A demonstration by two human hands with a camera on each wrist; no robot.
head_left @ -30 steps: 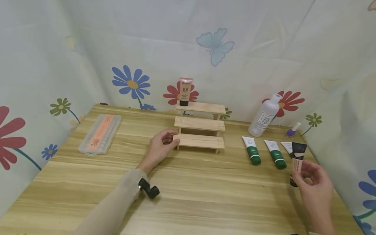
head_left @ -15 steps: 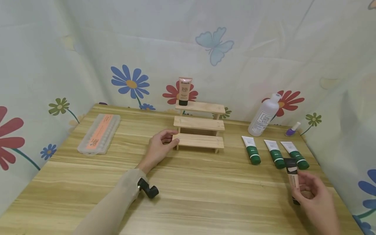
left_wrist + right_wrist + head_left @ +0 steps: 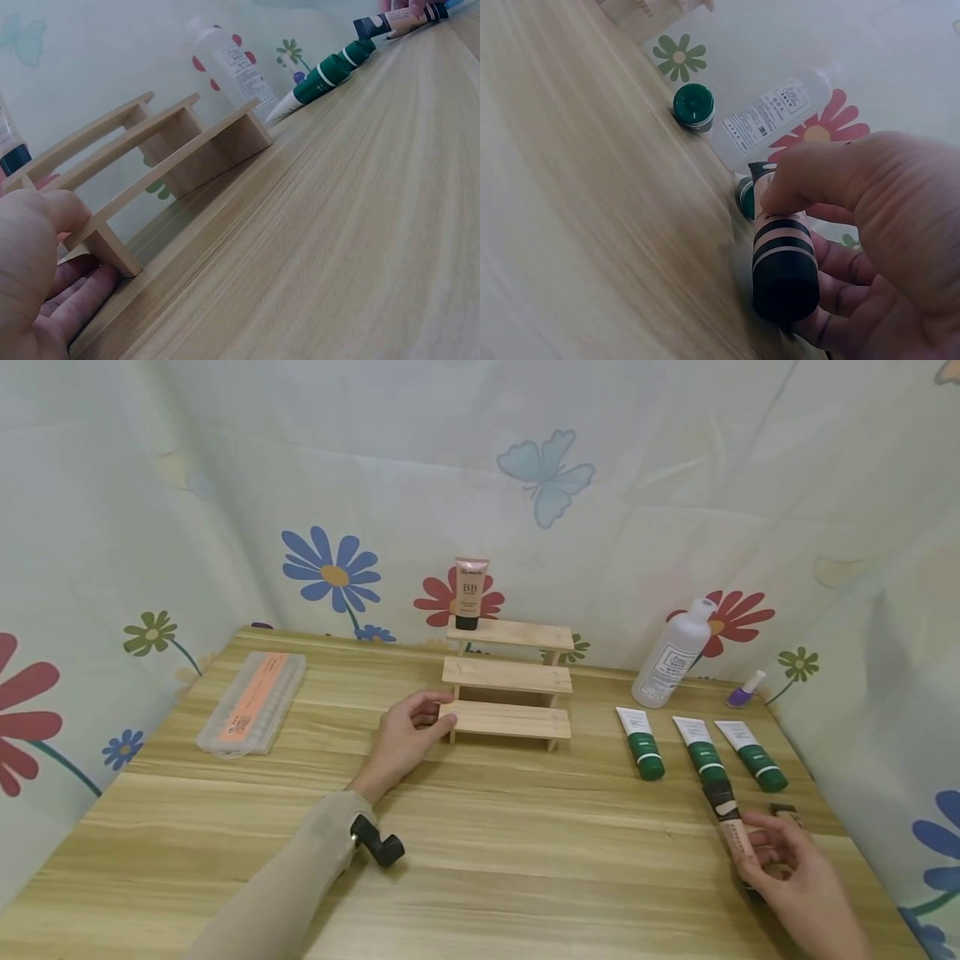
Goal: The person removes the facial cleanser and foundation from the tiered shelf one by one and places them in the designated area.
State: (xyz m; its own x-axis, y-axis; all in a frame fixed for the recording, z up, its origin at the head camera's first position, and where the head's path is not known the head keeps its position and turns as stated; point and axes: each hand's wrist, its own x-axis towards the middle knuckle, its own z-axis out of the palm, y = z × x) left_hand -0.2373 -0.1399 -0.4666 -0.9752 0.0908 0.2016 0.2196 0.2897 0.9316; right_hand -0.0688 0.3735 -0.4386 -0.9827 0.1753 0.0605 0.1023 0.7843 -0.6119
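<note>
In the head view my left hand (image 3: pixel 405 739) grips the left end of the lowest step of a three-tier wooden stand (image 3: pixel 506 720). Its thumb lies on the board, and the other fingers reach beneath it around the leg in the left wrist view. At the right, my right hand (image 3: pixel 798 877) pinches a cosmetic tube (image 3: pixel 736 841) with a pinkish-beige body and black ends. The tube leans, its flat end pointing away, close over the table; its black cap (image 3: pixel 785 289) faces the right wrist camera. Another dark-ended item (image 3: pixel 785 812) is partly hidden behind that hand.
A BB cream tube (image 3: pixel 470 593) stands on the top step. Several white-and-green tubes (image 3: pixel 641 743) lie right of the stand, before a white bottle (image 3: pixel 673 653) and purple nail polish (image 3: pixel 745 690). A clear plastic case (image 3: pixel 253 703) lies at the left. Floral cloth (image 3: pixel 637 510) backs the table.
My right hand has moved left and nearer with the beige tube, which has tipped from upright to leaning. The rightmost green tube and a dark-ended item are uncovered. My left hand stays put.
</note>
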